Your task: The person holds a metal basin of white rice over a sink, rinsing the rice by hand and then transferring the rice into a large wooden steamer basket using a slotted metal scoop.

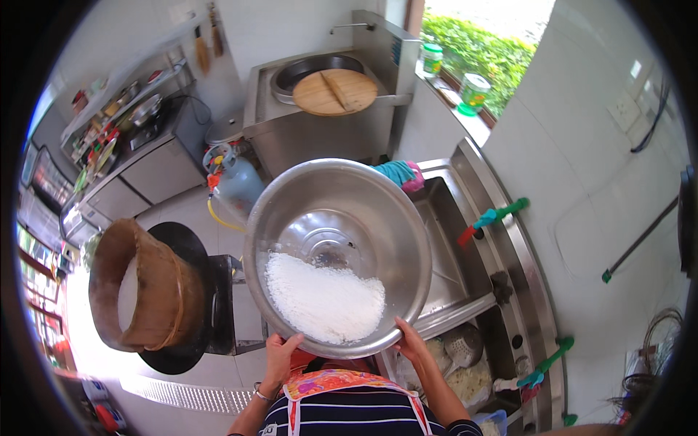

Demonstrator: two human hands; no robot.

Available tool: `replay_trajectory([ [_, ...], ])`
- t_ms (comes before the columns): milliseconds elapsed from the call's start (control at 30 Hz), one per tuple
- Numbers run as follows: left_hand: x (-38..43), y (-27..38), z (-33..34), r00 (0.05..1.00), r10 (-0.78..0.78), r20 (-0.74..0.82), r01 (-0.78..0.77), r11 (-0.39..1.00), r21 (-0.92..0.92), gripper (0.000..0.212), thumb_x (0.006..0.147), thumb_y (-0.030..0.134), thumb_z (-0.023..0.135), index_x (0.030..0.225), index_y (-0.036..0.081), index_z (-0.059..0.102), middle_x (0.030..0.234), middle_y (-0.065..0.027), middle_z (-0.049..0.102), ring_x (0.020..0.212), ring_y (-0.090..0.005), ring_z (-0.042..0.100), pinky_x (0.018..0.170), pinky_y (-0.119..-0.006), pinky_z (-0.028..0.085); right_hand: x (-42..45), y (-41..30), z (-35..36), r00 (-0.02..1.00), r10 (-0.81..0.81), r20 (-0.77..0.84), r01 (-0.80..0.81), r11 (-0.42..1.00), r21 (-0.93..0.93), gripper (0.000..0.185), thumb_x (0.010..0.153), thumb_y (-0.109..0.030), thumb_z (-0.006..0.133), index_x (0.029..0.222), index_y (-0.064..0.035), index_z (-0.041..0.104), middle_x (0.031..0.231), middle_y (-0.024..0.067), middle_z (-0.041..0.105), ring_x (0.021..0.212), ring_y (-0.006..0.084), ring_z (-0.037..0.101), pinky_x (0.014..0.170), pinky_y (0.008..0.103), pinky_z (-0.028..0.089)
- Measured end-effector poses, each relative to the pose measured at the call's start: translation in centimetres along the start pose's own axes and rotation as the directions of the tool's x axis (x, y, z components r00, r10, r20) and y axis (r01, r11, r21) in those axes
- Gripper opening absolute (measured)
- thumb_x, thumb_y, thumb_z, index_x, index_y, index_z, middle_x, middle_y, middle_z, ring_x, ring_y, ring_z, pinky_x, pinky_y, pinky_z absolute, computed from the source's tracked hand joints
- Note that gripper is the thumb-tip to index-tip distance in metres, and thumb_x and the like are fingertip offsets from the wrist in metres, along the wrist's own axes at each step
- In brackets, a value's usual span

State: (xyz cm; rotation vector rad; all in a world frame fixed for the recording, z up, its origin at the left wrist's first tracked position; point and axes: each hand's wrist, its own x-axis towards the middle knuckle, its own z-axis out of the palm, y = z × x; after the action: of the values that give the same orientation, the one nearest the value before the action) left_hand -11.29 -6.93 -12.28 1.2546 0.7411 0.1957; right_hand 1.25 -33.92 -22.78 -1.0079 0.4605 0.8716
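Note:
A wide stainless-steel basin (381, 240) is held out before my body. White grains that look like rice (327, 302) lie heaped against its near side, and the bare metal bottom shows beyond them. My left hand (279, 357) grips the near rim on the left, thumb on top. On the right of the same rim, my right hand (410, 340) has its thumb over the edge. The fingers of both hands are partly hidden under the basin. To the left, a wooden steamer barrel (155, 289) with a pale filling (128, 294) rests in a black wok (180, 357).
A steel double sink (447, 245) runs along the right wall, with green pipe taps (504, 208) and a perforated ladle (463, 346). Ahead stands a steel stove (322, 139) with a round wooden lid (335, 92). A gas cylinder (237, 182) with a yellow hose stands on the floor.

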Motion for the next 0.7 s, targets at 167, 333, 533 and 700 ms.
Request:
replay_trajectory([
  [167,-0.1,-0.2,-0.1,0.996,0.038,-0.076,-0.046,0.994,-0.096,0.013,0.074,0.006,0.060,0.084,0.000,0.056,0.076,-0.0028,0.058,0.064,-0.0092,0.052,0.061,-0.022,0.043,-5.2,-0.8,-6.2,0.876,-0.355,-0.326,0.331,0.935,-0.128,0.041,0.084,-0.040,0.047,0.101,-0.0028,0.053,0.071,0.0081,0.058,0.056,0.0139,0.057,0.049,0.0237,0.046],
  [333,0.6,-1.1,-0.2,0.997,0.046,-0.067,-0.054,0.990,-0.133,0.016,0.074,0.003,0.056,0.089,-0.002,0.055,0.081,-0.0046,0.058,0.070,-0.0097,0.052,0.067,-0.023,0.042,-9.6,7.4,-24.2,0.697,-0.327,-0.638,-0.146,0.806,-0.574,0.026,0.079,-0.027,0.053,0.079,-0.0011,0.056,0.060,0.0074,0.057,0.047,0.0155,0.056,0.043,0.0262,0.046],
  [533,1.4,-0.8,-0.8,0.999,0.018,-0.027,-0.021,0.993,-0.119,0.016,0.076,0.005,0.055,0.091,-0.001,0.055,0.082,-0.0038,0.058,0.072,-0.0092,0.052,0.069,-0.023,0.042,-5.6,16.0,-26.1,0.646,-0.338,-0.684,-0.493,0.500,-0.712,0.032,0.069,-0.028,0.061,0.078,0.0021,0.056,0.066,0.0154,0.059,0.054,0.0271,0.059,0.052,0.0360,0.048],
  [700,3.1,-2.1,-2.2,0.999,0.044,-0.029,-0.047,0.993,-0.110,0.019,0.075,0.007,0.057,0.093,0.001,0.056,0.084,-0.0027,0.059,0.074,-0.0092,0.053,0.070,-0.022,0.042,-5.4,12.3,-19.4,0.446,-0.567,-0.693,-0.494,0.489,-0.719,0.040,0.064,-0.032,0.066,0.085,0.0008,0.056,0.085,0.0193,0.059,0.081,0.0350,0.057,0.073,0.0432,0.044],
])
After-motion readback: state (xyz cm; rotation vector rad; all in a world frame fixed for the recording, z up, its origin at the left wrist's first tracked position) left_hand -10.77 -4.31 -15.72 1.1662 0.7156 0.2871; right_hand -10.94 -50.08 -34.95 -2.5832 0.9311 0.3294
